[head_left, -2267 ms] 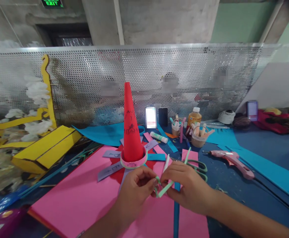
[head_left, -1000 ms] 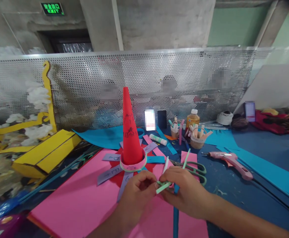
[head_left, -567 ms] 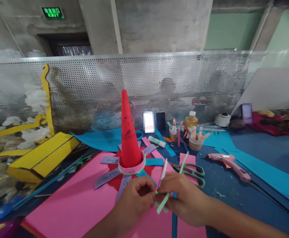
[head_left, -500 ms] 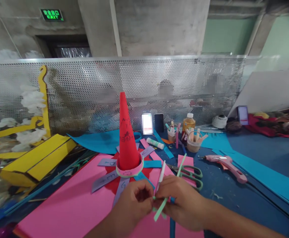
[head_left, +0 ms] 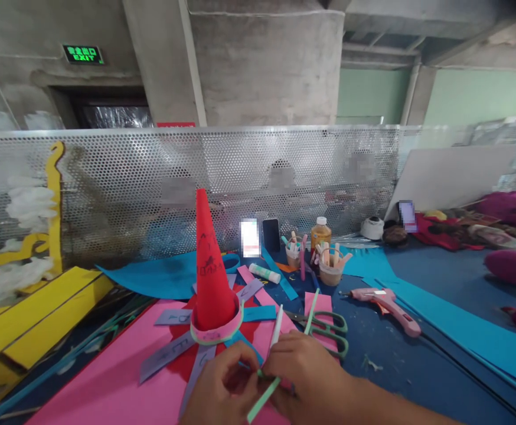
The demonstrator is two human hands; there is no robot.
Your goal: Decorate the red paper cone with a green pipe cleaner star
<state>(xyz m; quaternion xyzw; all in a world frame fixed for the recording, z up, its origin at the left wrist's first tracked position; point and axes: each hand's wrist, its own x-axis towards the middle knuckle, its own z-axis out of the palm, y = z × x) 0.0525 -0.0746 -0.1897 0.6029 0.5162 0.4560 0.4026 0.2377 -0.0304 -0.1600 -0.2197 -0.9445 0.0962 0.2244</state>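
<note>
Green-handled scissors lying across a pink paper square; a pink hot glue gun further right on the blue tabletop; a glue stick and an amber bottle farther back, beside a small basket of wooden sticks; a perforated metal screen beyond.

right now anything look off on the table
Small pale scraps are scattered on the blue tabletop beside the green-handled scissors, like stray offcuts. The red paper cone also seems to lean, though the camera angle may cause that.
</note>
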